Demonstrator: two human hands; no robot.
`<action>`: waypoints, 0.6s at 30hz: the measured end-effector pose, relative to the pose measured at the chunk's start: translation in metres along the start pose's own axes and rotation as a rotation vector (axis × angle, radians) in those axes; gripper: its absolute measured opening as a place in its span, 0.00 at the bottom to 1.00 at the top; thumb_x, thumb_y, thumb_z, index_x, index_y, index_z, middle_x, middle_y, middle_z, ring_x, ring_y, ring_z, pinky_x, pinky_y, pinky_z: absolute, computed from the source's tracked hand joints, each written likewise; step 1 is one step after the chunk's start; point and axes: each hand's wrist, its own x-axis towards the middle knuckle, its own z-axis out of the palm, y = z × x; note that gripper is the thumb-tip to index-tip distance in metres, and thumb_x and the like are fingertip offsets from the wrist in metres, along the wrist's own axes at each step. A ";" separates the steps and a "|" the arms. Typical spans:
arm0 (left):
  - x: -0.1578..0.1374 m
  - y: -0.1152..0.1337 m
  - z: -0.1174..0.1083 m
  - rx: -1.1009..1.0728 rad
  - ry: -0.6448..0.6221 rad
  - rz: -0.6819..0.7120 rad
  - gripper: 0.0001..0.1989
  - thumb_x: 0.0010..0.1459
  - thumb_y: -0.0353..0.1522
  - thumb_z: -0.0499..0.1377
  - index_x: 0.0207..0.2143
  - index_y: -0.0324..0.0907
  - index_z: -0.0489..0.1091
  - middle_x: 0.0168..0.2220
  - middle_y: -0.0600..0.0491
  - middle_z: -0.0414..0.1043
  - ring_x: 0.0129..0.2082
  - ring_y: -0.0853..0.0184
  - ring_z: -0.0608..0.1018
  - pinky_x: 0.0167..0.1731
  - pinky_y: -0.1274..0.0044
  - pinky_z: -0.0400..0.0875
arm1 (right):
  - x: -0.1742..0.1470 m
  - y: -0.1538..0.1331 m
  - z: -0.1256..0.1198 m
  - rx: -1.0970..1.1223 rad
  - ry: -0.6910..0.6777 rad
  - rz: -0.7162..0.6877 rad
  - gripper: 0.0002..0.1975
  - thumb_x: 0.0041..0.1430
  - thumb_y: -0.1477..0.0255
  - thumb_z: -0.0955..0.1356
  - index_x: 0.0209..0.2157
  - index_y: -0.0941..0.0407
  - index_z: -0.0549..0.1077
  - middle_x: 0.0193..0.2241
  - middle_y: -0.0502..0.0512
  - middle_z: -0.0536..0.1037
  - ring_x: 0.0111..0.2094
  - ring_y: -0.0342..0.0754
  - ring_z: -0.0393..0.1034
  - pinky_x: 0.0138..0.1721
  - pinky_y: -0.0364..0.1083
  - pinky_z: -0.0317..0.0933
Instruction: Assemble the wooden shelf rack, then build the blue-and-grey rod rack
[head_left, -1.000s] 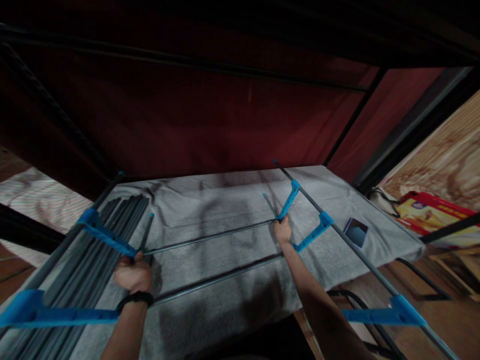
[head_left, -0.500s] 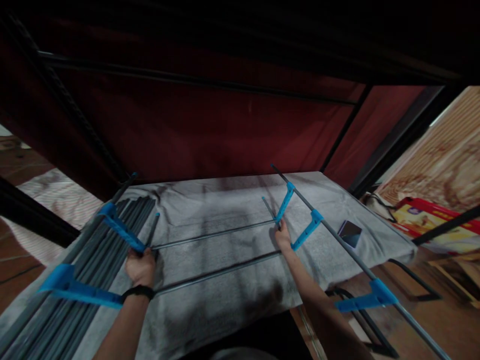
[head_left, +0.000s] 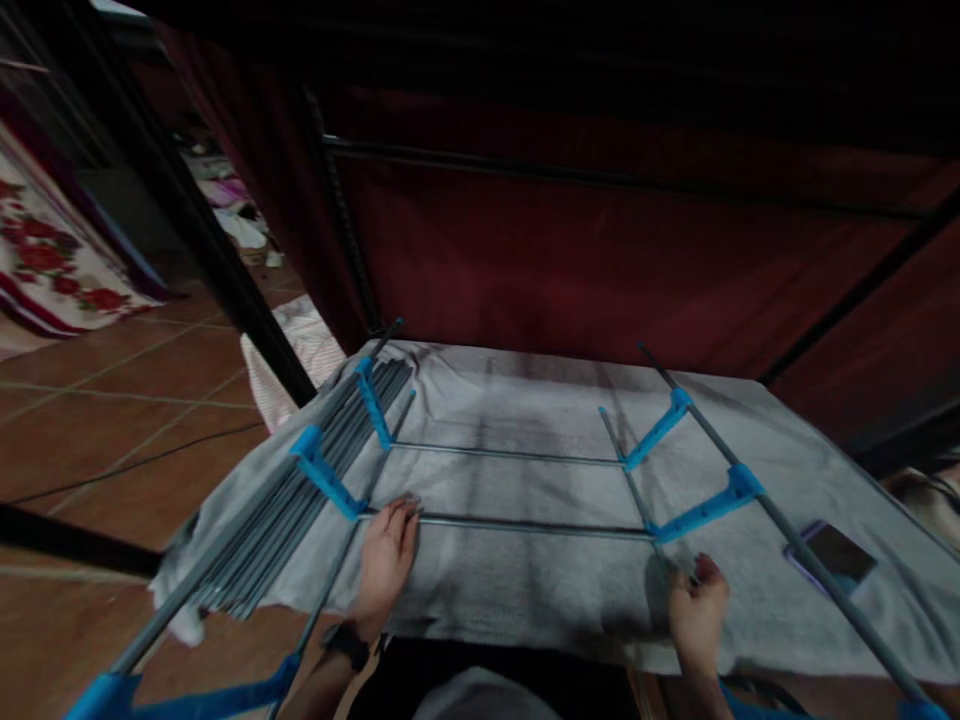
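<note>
A rack frame of grey metal tubes joined by blue plastic brackets (head_left: 326, 475) lies over the cloth-covered surface. My left hand (head_left: 388, 550) is closed over the left end of the nearer cross tube (head_left: 517, 525), beside a blue bracket. My right hand (head_left: 699, 605) is off the frame, with its fingers bent and slightly apart. It is just right of the inner right tube (head_left: 634, 490) and below another blue bracket (head_left: 701, 512). The farther cross tube (head_left: 502, 454) runs between two more brackets. More blue brackets show at the bottom corners, partly cut off.
Several loose grey tubes (head_left: 300, 520) lie bundled under the frame's left side. A phone (head_left: 840, 555) rests on the grey cloth (head_left: 480, 590) at the right. Dark posts (head_left: 225, 270) and a red curtain (head_left: 600, 270) enclose the surface. Tiled floor (head_left: 150, 420) lies to the left.
The view has turned left. My left hand has gone from the farther left bracket to the nearer cross tube. My right hand has let go by the farther right bracket and come nearer.
</note>
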 end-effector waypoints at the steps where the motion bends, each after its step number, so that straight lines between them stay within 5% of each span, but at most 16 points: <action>1: -0.005 -0.002 -0.004 0.028 0.062 -0.064 0.13 0.64 0.40 0.50 0.42 0.43 0.69 0.42 0.46 0.73 0.47 0.56 0.75 0.51 0.61 0.70 | 0.005 0.000 0.001 0.018 -0.054 0.030 0.29 0.51 0.57 0.64 0.52 0.60 0.65 0.47 0.64 0.70 0.50 0.60 0.65 0.55 0.58 0.58; 6: -0.014 -0.016 -0.020 0.095 0.373 -0.365 0.18 0.61 0.45 0.52 0.43 0.40 0.65 0.42 0.42 0.69 0.47 0.52 0.72 0.49 0.57 0.69 | 0.015 -0.014 0.008 -0.030 -0.280 0.071 0.25 0.50 0.57 0.63 0.46 0.57 0.70 0.42 0.61 0.77 0.46 0.59 0.71 0.50 0.55 0.63; 12: 0.004 -0.034 -0.029 0.004 0.194 -0.464 0.17 0.61 0.46 0.49 0.37 0.42 0.65 0.35 0.46 0.71 0.39 0.55 0.76 0.44 0.62 0.71 | 0.017 -0.022 0.007 -0.200 -0.304 0.063 0.27 0.51 0.57 0.60 0.47 0.58 0.72 0.44 0.67 0.78 0.46 0.64 0.73 0.47 0.57 0.65; 18: 0.010 -0.039 -0.025 0.024 0.207 -0.495 0.15 0.61 0.44 0.48 0.35 0.43 0.65 0.34 0.44 0.72 0.38 0.54 0.76 0.42 0.64 0.71 | 0.020 -0.009 0.008 -0.257 -0.330 0.079 0.28 0.52 0.57 0.59 0.48 0.60 0.73 0.43 0.69 0.79 0.43 0.67 0.74 0.43 0.58 0.66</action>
